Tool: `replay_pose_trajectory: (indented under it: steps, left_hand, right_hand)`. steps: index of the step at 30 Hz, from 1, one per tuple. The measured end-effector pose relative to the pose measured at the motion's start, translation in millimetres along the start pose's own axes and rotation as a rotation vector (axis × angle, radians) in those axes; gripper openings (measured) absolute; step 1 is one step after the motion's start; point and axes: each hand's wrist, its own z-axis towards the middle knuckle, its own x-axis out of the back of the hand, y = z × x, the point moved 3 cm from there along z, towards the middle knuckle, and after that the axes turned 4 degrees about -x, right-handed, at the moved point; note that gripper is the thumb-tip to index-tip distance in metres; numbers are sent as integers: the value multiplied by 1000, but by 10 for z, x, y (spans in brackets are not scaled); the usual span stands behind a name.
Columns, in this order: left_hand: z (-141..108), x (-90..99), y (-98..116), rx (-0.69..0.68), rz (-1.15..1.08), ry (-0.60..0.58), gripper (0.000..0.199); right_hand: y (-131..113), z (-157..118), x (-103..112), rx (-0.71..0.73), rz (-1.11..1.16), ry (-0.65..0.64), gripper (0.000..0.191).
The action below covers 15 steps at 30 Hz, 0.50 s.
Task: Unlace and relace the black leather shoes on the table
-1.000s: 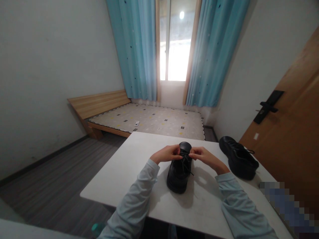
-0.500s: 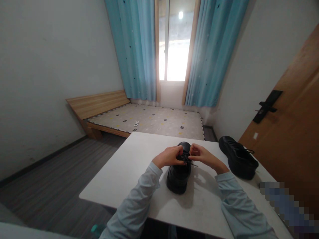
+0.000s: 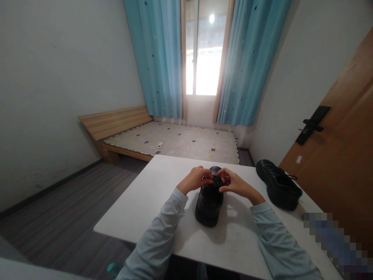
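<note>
Head view, and the laces (image 3: 217,181) no longer poke an end out past the right hand (image 3: 236,184)! Its fingers curl beside them, thumb now lower, grip impossible to tell; the left hand (image 3: 196,179) pinches them. The shoe (image 3: 208,210) sits unmoved under the fingertips, so the work looks confined to its laces. Well right of those fingers, the other shoe (image 3: 279,184) rests.

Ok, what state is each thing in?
Left hand, curled at shoelaces
Right hand, curled at shoelaces
Shoelaces, unclear if tied
Handled black lace-up shoe, upright
Other black lace-up shoe, upright, untouched
Blue curtains, parted
White remote control, lying flat
Wooden door, unclear if shut
</note>
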Motion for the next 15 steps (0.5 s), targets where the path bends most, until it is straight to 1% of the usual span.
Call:
replay_pose_trajectory:
  steps: [3, 6, 9, 11, 13, 15]
  left_hand:
    - [-6, 12, -38, 12, 15, 12, 13]
    - [-5, 16, -47, 23, 25, 18, 13]
    - [5, 41, -8, -7, -50, 79, 9]
    - [13, 56, 31, -34, -117, 132, 8]
    - [23, 56, 73, -50, -176, 161, 7]
    - [28, 44, 118, -49, -223, 173, 6]
  right_hand:
    - [-31, -3, -27, 33, -161, 48, 62]
    - [-106, -22, -48, 74, -311, 85, 56]
    - [-203, -38, -77, 174, -414, 118, 48]
    - [-247, -34, -106, 238, -469, 178, 46]
    - [-257, -12, -152, 267, -508, 257, 47]
    - [-234, 27, -223, 271, -511, 303, 48]
